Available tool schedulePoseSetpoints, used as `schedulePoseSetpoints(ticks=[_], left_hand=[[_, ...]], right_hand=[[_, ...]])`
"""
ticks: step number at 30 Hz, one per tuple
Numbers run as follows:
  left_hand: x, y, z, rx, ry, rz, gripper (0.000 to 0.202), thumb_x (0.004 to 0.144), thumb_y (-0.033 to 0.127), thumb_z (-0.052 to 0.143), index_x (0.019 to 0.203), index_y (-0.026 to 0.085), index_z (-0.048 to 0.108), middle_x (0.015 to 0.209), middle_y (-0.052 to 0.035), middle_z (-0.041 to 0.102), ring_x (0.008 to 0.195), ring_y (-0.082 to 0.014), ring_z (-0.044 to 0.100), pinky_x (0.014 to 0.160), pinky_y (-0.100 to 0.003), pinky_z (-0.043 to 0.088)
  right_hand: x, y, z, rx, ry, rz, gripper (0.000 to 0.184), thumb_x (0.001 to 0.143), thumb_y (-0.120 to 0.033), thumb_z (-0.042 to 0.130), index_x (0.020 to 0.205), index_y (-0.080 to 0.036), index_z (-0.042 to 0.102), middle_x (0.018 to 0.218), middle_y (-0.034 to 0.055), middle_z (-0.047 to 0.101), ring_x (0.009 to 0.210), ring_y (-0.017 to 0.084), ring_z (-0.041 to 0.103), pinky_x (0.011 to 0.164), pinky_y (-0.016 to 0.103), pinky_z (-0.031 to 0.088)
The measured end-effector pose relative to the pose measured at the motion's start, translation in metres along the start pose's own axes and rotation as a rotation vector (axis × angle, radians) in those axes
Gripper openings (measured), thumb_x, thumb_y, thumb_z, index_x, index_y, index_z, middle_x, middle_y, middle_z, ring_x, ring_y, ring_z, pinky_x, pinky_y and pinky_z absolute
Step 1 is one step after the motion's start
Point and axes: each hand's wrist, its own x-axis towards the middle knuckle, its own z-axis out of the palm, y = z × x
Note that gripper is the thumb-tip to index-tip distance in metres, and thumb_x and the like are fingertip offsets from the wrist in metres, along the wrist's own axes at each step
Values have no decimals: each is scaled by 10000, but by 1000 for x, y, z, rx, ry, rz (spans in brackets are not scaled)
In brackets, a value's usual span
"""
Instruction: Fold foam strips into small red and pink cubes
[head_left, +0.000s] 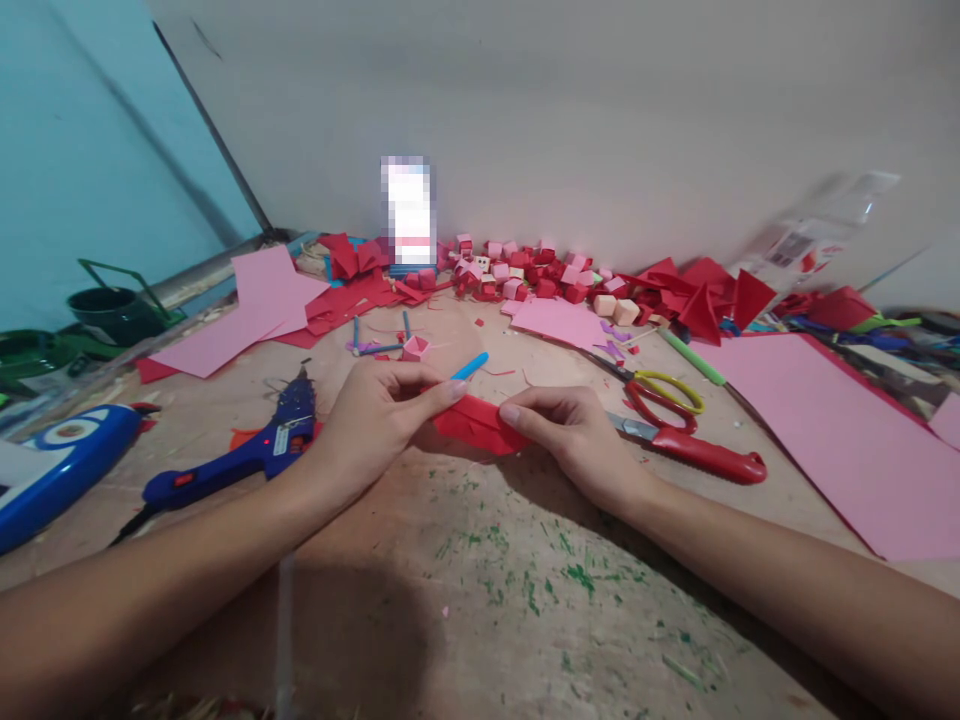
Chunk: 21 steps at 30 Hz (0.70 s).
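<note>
A bright red piece of paper (480, 425) stretches between the person's two hands, to the right of the blue glue gun (279, 432) on the surface (510, 560). It looks like a short folded strip — creased across its face, its lower edge uneven. The left hand (390, 408) pinches one end between thumb and fingers; the right hand (574, 432) pinches the other the same way. A light-blue stick (472, 366) pokes out by the left thumb, though I can't tell whether the fingers grip it. Farther right of the glue gun lie scissors (666, 397) and a red-handled knife (705, 455).
</note>
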Motion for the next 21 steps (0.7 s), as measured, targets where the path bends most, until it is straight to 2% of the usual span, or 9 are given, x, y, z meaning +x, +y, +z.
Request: schedulePoseSetpoints(ticks=[4, 9, 11, 17, 21], left_hand=[[-4, 6, 2, 152, -49, 39, 204, 833, 321, 724, 685, 195, 785, 632, 14, 703, 598, -133, 551, 562, -249, 377], [-4, 1, 4, 86, -154, -38, 180, 805, 352, 742, 776, 188, 809, 725, -18, 766, 647, -166, 627, 592, -264, 428], [-3, -1, 4, 65, -164, -68, 175, 795, 345, 747, 768, 184, 808, 718, -22, 759, 651, -167, 626, 602, -268, 432], [-3, 0, 1, -128, 33, -89, 147, 762, 306, 770, 680, 185, 758, 682, 8, 678, 662, -145, 581, 617, -257, 443], [-2, 1, 1, -152, 64, -91, 175, 752, 318, 771, 645, 187, 728, 643, 12, 639, 630, -147, 564, 590, -261, 444]], right_hand=[[0, -1, 1, -22, -32, -52, 218, 821, -375, 743, 788, -168, 802, 770, 43, 771, 667, 158, 633, 624, 272, 481], [1, 3, 0, -75, -53, -84, 227, 850, -371, 716, 809, -164, 800, 736, 26, 754, 632, 139, 603, 600, 261, 461], [1, 3, 1, -94, -54, -85, 233, 856, -374, 710, 809, -164, 799, 734, 26, 753, 628, 139, 600, 595, 261, 458], [1, 2, 2, -62, -17, -54, 254, 857, -390, 703, 786, -162, 791, 723, 34, 753, 630, 147, 606, 602, 266, 466], [1, 1, 2, -59, -9, -41, 250, 858, -389, 707, 763, -170, 781, 707, 34, 746, 622, 149, 599, 591, 269, 456]])
